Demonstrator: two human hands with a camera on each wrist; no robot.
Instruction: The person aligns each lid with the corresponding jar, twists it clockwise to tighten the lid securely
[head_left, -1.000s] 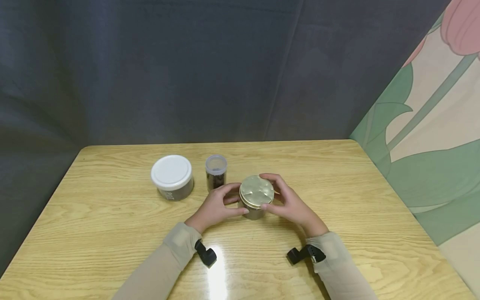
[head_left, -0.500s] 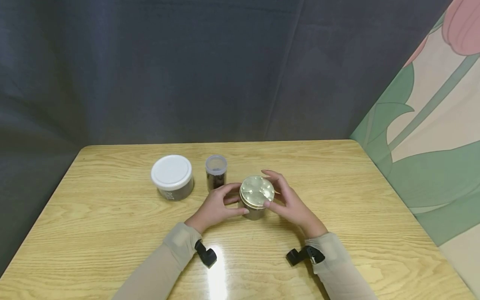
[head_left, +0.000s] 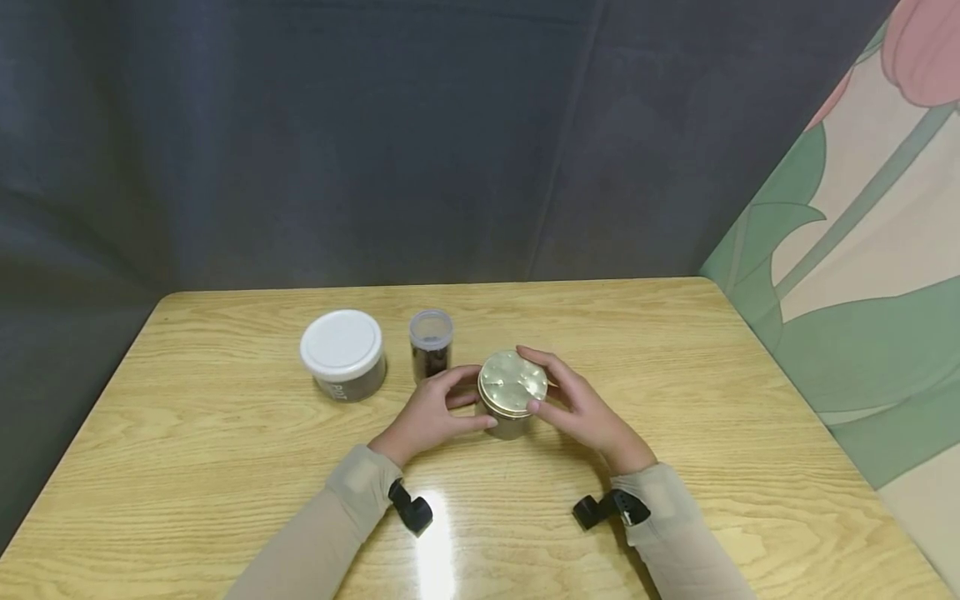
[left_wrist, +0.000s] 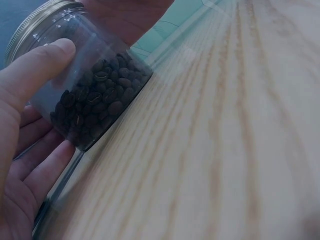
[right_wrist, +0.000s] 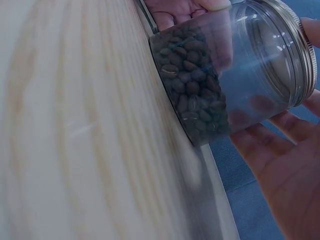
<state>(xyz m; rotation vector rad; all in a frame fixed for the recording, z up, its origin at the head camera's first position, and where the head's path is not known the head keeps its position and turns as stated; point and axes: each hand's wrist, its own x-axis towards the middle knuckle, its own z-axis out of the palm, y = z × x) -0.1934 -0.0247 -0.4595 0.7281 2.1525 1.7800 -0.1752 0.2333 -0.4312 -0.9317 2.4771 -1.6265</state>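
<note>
A clear jar (left_wrist: 100, 95), partly filled with dark coffee beans (right_wrist: 192, 75), stands upright on the table. On its top sits a gold metal lid (head_left: 513, 383) with a dented face. My left hand (head_left: 433, 417) holds the jar's body from the left, thumb in front and fingers behind. From the right, my right hand (head_left: 583, 410) grips the lid's edge, its thumb at the near side and its index finger at the far side. Other right fingers lie along the jar's side in the right wrist view.
Behind my left hand stands a narrow clear container (head_left: 432, 342) with dark contents. Left of it is a tub with a white lid (head_left: 342, 343). The wooden table (head_left: 225, 467) ends at a dark curtain (head_left: 375, 150) behind; a flower-patterned cloth (head_left: 862, 333) hangs at the right.
My right index finger lifts off the lid's far edge and comes back onto it, and the thumb shifts slightly right. Reflections on the lid change. My left hand and the jar stay in place.
</note>
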